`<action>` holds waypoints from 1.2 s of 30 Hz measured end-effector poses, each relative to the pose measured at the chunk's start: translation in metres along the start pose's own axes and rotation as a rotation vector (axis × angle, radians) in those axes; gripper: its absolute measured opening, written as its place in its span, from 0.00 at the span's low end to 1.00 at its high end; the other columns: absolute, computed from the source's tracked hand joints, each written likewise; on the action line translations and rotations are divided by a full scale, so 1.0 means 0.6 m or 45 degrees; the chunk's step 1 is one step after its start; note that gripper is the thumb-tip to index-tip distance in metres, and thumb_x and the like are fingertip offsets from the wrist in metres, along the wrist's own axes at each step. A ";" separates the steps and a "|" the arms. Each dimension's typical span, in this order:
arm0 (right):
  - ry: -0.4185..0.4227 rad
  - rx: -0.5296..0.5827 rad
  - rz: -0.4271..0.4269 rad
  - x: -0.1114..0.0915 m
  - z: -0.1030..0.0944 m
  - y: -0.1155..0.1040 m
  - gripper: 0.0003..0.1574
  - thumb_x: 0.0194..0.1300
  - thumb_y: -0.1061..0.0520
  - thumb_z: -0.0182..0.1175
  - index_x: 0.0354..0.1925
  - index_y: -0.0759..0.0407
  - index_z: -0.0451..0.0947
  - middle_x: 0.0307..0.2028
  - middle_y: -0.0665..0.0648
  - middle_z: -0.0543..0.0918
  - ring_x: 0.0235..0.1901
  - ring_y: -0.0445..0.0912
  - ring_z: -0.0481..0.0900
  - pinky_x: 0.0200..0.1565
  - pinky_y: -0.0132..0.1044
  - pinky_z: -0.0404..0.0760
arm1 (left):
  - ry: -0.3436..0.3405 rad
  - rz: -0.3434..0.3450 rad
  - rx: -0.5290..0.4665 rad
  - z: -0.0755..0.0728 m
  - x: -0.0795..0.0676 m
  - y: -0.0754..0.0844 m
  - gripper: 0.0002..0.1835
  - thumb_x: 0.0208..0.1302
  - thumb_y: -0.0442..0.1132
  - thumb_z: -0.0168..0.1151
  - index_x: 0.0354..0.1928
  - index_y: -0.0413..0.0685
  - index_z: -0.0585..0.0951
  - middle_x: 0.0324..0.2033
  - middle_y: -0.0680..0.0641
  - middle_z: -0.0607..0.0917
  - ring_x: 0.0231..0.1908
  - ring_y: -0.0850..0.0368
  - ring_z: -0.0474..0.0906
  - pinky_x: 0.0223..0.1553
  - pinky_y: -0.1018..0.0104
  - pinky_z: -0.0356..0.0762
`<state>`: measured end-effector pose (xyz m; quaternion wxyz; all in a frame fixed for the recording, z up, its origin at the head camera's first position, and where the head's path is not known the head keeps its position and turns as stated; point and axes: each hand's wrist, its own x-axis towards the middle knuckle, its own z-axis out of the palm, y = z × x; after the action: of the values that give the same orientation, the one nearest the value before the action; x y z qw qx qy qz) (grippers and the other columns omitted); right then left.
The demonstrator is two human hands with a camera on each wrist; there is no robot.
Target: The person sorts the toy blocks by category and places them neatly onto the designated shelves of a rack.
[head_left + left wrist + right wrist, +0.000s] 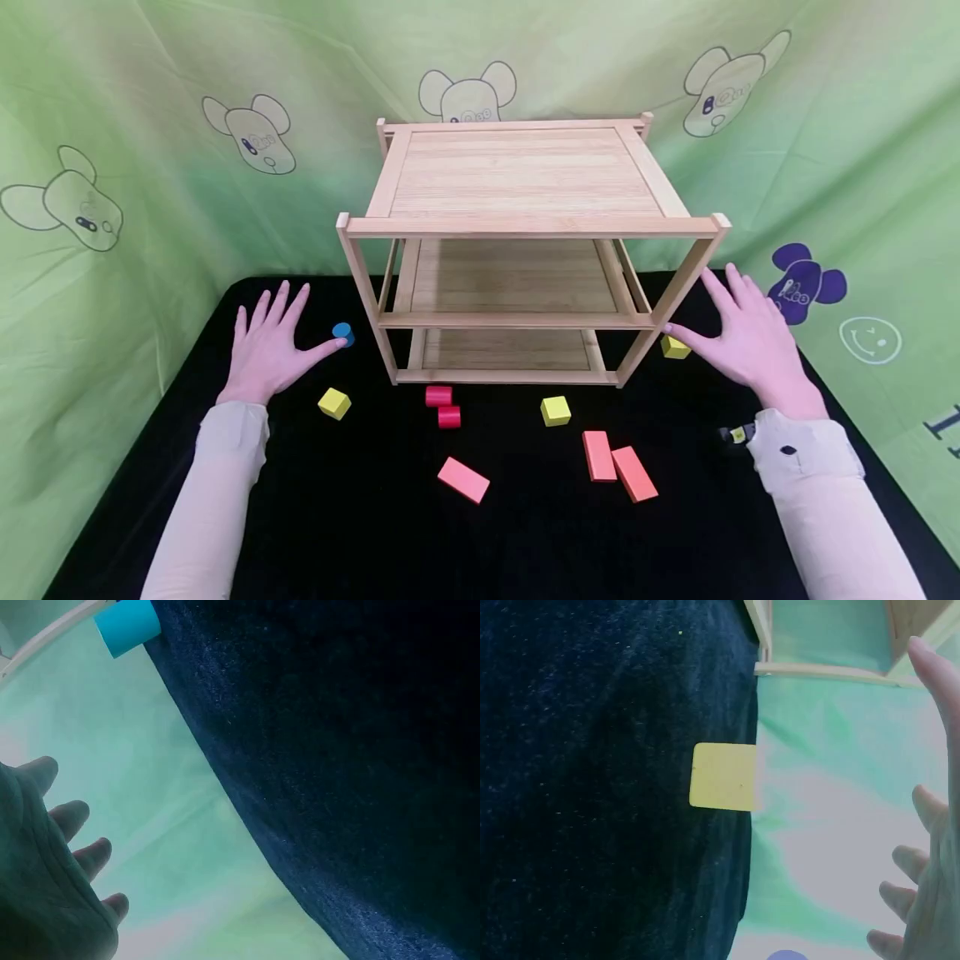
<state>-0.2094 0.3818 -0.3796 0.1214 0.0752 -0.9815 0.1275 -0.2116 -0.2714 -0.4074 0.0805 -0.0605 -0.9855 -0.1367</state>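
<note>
My left hand (268,354) is spread out over the left side of the black cloth, holding nothing. Its thumb points toward a blue cylinder (343,334), and a yellow cube (334,403) lies nearer the front. On the other side my right hand (750,342) is spread out too, beside the wooden rack's right leg. A yellow cube (675,347) shows just below its thumb; the right wrist view has this yellow block (724,777) apart from the fingers. Whether the left thumb touches the cylinder I cannot tell in the head view; in the left wrist view the blue cylinder (129,627) stands apart from the fingers.
A three-level wooden rack (525,227) stands at the back centre. Before it lie two red cylinders (438,396), a yellow cube (556,411), a pink block (463,480) and two more pink blocks (598,456). A green curtain (172,217) hangs behind and at both sides.
</note>
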 end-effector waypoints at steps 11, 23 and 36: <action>0.067 0.275 0.000 -0.003 -0.019 -0.012 0.54 0.72 0.38 0.60 0.83 0.45 0.42 0.80 0.60 0.42 0.77 0.65 0.41 0.69 0.73 0.43 | -0.022 0.031 -0.023 0.011 0.004 0.004 0.61 0.58 0.81 0.53 0.82 0.48 0.51 0.79 0.40 0.51 0.76 0.36 0.44 0.75 0.42 0.27; 0.243 0.588 -0.014 -0.014 -0.041 -0.062 0.42 0.76 0.50 0.58 0.80 0.39 0.54 0.77 0.56 0.58 0.73 0.64 0.57 0.74 0.54 0.51 | -0.053 0.122 -0.128 0.024 0.017 0.016 0.48 0.67 0.64 0.62 0.75 0.35 0.63 0.72 0.31 0.64 0.70 0.31 0.60 0.73 0.36 0.49; 0.423 0.887 -0.113 -0.022 -0.048 -0.127 0.24 0.81 0.57 0.50 0.70 0.55 0.74 0.61 0.45 0.80 0.56 0.32 0.77 0.58 0.22 0.70 | -0.171 0.062 -0.239 0.041 0.030 0.022 0.39 0.70 0.50 0.66 0.73 0.32 0.66 0.67 0.30 0.71 0.65 0.32 0.68 0.67 0.38 0.65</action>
<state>-0.1770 0.3185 -0.3384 0.2512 0.1325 -0.8421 0.4584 -0.2311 -0.2499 -0.4243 0.0116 -0.1007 -0.9698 -0.2220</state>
